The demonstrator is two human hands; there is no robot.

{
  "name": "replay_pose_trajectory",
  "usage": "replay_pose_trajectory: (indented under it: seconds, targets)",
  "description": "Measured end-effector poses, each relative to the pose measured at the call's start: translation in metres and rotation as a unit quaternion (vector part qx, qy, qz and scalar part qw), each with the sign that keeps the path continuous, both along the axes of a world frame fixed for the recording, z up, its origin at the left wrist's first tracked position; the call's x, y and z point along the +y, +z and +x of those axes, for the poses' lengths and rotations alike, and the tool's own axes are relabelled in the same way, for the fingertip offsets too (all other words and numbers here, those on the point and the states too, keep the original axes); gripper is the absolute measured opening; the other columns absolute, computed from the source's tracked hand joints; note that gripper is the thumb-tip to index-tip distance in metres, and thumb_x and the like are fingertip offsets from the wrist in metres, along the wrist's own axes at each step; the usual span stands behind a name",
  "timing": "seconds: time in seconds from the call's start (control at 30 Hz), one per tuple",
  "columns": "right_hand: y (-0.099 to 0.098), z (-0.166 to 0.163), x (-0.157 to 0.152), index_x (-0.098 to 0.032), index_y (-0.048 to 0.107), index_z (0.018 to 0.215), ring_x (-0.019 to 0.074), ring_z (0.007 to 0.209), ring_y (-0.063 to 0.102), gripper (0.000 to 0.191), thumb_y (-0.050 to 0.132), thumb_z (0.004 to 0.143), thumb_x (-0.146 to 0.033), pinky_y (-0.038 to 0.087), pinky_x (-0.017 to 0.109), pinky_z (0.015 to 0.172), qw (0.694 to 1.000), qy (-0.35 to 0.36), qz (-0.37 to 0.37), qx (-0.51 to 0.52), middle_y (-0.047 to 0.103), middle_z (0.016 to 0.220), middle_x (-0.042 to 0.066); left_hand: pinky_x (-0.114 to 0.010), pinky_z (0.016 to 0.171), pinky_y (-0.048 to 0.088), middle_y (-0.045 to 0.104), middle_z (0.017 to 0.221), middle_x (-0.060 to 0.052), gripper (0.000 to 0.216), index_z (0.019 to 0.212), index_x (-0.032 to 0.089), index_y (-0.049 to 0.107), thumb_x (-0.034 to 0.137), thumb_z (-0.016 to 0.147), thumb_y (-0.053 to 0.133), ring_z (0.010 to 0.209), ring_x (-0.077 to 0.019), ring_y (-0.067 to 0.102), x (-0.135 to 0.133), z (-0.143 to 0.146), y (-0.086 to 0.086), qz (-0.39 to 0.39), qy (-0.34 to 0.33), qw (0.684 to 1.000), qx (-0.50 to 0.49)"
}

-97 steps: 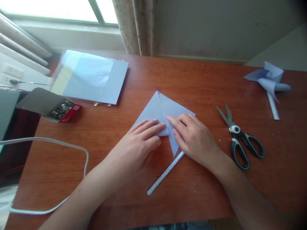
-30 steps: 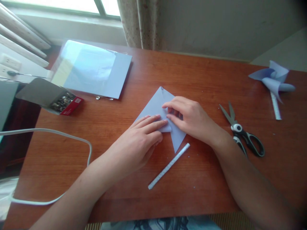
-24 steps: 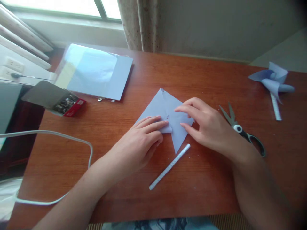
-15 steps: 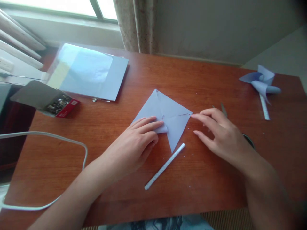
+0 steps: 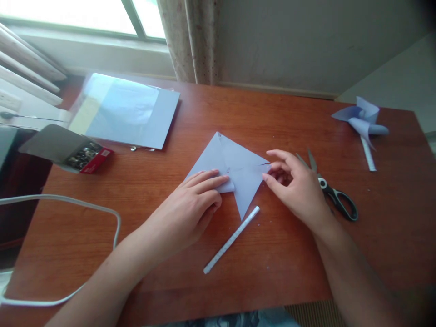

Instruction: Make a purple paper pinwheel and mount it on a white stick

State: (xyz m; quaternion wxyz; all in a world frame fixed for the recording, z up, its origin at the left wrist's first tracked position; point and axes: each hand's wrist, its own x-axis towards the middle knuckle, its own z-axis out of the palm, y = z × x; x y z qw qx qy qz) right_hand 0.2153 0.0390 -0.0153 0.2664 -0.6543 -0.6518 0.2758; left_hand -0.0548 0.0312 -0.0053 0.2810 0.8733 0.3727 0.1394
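A white square of paper (image 5: 242, 175), slit in from its corners and with small dark dots on it, lies on the wooden table. At its left side my left hand (image 5: 194, 202) is closed on a folded-over corner, its fingers pressing that flap down towards the paper's middle. My right hand (image 5: 294, 184) is closed at the right corner, pinching the tip between thumb and finger beside the slit. A thin rolled paper stick (image 5: 231, 240) lies just below the paper. Black-handled scissors (image 5: 329, 190) lie partly opened to the right of my right hand.
A finished paper pinwheel (image 5: 364, 122) on a stick lies at the far right. At the left are an opened red box (image 5: 97, 162) of small metal pieces, a clear folder (image 5: 122, 109) and a white cable (image 5: 85, 204). Small paper scraps dot the table.
My right hand has moved slightly left and curled its fingers onto the paper's right corner, lifting it a little at the slit. The scissors are now uncovered. My left hand keeps its place.
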Motion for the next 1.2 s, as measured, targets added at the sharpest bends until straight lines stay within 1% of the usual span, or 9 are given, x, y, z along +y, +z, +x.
replay_pose_trajectory:
  seconds: [0.1,0.13,0.2,0.27,0.33,0.47,0.63,0.8,1.2]
  targets:
    - [0.004,-0.013,-0.009,-0.023,0.068,0.114,0.0148,0.078,0.069,0.029,0.075,0.087,-0.023,0.056,0.028,0.071,0.997,-0.038,0.062,0.026,0.075,0.092,0.0,-0.048,0.12,0.048,0.065,0.147,-0.005,0.028,0.083,0.019,0.068,0.015,0.101,0.046,0.144,-0.0284,0.053,0.0,0.0,0.0,-0.002,0.003,1.0,-0.002]
    - [0.005,-0.018,-0.011,-0.022,0.069,0.108,0.0148,0.08,0.07,0.02,0.074,0.088,-0.023,0.056,0.027,0.072,0.995,-0.038,0.089,0.022,0.075,0.093,0.001,-0.047,0.12,0.048,0.065,0.147,-0.005,0.028,0.083,0.019,0.068,0.014,0.101,0.046,0.144,-0.0281,0.053,0.0,0.0,0.0,-0.003,0.003,1.0,-0.004]
    - [0.008,-0.028,-0.014,-0.02,0.071,0.096,0.0147,0.082,0.069,0.005,0.071,0.091,-0.018,0.055,0.027,0.075,0.989,-0.01,0.144,-0.008,0.075,0.092,0.002,-0.047,0.121,0.047,0.065,0.147,-0.005,0.027,0.083,0.019,0.068,0.014,0.1,0.047,0.144,-0.0279,0.052,0.0,0.0,-0.001,-0.005,0.002,1.0,-0.009]
    - [0.008,-0.036,-0.014,-0.018,0.072,0.092,0.016,0.082,0.068,0.006,0.067,0.093,-0.014,0.055,0.029,0.078,0.979,0.036,0.194,-0.054,0.075,0.091,0.004,-0.047,0.121,0.047,0.065,0.147,-0.006,0.026,0.084,0.019,0.068,0.013,0.099,0.048,0.145,-0.0284,0.051,0.0,0.0,-0.002,-0.007,0.003,1.0,-0.011]
    - [0.006,-0.042,-0.013,-0.016,0.072,0.094,0.0181,0.084,0.068,0.008,0.066,0.094,-0.011,0.055,0.031,0.08,0.965,0.067,0.235,-0.098,0.075,0.091,0.006,-0.048,0.121,0.047,0.064,0.148,-0.006,0.027,0.084,0.018,0.068,0.014,0.1,0.047,0.146,-0.0291,0.051,0.0,0.0,-0.003,-0.007,0.003,1.0,-0.01]
    - [-0.002,-0.046,-0.014,-0.013,0.073,0.098,0.0197,0.082,0.066,0.008,0.066,0.094,-0.01,0.053,0.033,0.08,0.939,0.103,0.28,-0.17,0.074,0.091,0.009,-0.049,0.12,0.048,0.064,0.148,-0.008,0.027,0.083,0.018,0.068,0.014,0.099,0.047,0.145,-0.0301,0.051,-0.001,0.0,-0.004,-0.004,0.004,1.0,-0.008]
    - [-0.007,-0.053,-0.016,-0.014,0.072,0.105,0.0203,0.084,0.063,0.012,0.065,0.096,-0.012,0.052,0.033,0.082,0.925,0.14,0.282,-0.214,0.073,0.091,0.008,-0.049,0.122,0.045,0.066,0.145,-0.009,0.026,0.084,0.018,0.069,0.013,0.099,0.047,0.145,-0.0298,0.051,-0.002,0.0,-0.004,-0.002,-0.001,1.0,-0.01]
    - [-0.009,-0.059,-0.016,-0.018,0.072,0.109,0.023,0.087,0.062,0.018,0.057,0.1,-0.012,0.052,0.037,0.082,0.93,0.173,0.231,-0.226,0.073,0.094,0.009,-0.049,0.123,0.044,0.066,0.145,-0.01,0.026,0.083,0.018,0.069,0.011,0.098,0.048,0.145,-0.0288,0.051,-0.001,0.0,-0.001,-0.012,-0.005,1.0,-0.012]
    - [-0.014,-0.055,-0.014,-0.018,0.071,0.115,0.0236,0.089,0.061,0.023,0.054,0.101,-0.011,0.053,0.038,0.086,0.933,0.21,0.209,-0.207,0.072,0.095,0.009,-0.051,0.125,0.04,0.063,0.149,-0.01,0.026,0.084,0.018,0.07,0.011,0.099,0.049,0.146,-0.0296,0.051,-0.001,0.0,-0.001,-0.017,-0.009,1.0,0.002]
